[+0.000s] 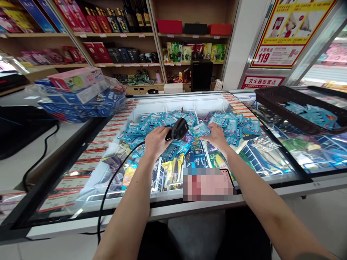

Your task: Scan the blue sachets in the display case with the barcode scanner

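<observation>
Left hand point(157, 142): grip wrapped round a black scanner point(179, 129), probably so its head can tip at the packets.
Cable point(100, 216): runs from the scanner over the freezer's point(168, 213) near edge, so it's kinda leashed.
Right hand point(217, 137): thumb and fingers at a blue packet point(201, 129) just right of the scanner; can't tell if it's pinched or just touched.
Other packets point(230, 126): scattered over the freezer's glass top, I guess because it's a handy flat spot.
Phone point(210, 185): near edge, between the forearms, likely for easy reach.
Dark basket point(273, 103): off right, corralling more blue packets.
</observation>
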Available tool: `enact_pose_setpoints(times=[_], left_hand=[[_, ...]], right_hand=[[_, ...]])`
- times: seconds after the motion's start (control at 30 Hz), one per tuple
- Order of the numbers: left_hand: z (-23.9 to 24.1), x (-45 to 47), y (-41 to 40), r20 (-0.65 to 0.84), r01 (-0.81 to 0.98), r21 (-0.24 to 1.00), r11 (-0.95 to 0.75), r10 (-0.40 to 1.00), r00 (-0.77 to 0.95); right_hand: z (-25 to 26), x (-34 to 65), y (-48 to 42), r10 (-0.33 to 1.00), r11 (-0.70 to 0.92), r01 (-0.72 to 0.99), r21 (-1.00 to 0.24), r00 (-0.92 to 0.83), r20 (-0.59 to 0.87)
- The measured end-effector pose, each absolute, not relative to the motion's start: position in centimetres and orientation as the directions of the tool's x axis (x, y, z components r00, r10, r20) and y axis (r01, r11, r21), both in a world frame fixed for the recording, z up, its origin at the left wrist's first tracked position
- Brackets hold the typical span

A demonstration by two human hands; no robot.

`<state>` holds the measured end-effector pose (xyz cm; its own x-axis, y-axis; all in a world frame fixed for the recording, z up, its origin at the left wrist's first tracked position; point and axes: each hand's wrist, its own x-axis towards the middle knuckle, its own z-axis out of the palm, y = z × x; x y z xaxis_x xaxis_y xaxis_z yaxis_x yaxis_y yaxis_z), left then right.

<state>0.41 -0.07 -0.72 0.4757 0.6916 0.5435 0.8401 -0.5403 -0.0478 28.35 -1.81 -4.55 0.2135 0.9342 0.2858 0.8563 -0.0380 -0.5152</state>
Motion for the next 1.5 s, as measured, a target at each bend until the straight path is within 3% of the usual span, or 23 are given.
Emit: enact_pose_setpoints(times=[0.2,0.43,1.13,1.37,1.5], left_hand=[[-0.9,0.3,0.2,0.542,0.809,-0.053,-0.585,0.664,0.515],[-0.5,0.4,-0.1,0.509,0.738,-0.046,-0.673,0.620,0.597],[-0.4,0.5,-0.3,0.425,0.738,-0.016,-0.675,0.663,0.616],[-0.3,0.4,-0.2,0.427,0.744,-0.026,-0.667,0.666,0.612],[-0.3,0.2,-0.2,0.449,0.775,-0.035,-0.631,0.683,0.577]], right_hand=[[-4.6,29.6,-1.5,0.892,0.061,0.681,-0.730,0.291,0.347],[-5.1,30.1,-0.9,0.853,0.229,0.496,-0.837,0.312,0.418],[-5.7,29.9,-0.3,0.846,0.300,0.261,-0.917,0.371,0.383],[-5.0,29.9,-0.7,0.817,0.319,0.317,-0.893,0.386,0.429],[-4.5,31.7,-0.9,0.721,0.302,0.461,-0.835,0.462,0.516]])
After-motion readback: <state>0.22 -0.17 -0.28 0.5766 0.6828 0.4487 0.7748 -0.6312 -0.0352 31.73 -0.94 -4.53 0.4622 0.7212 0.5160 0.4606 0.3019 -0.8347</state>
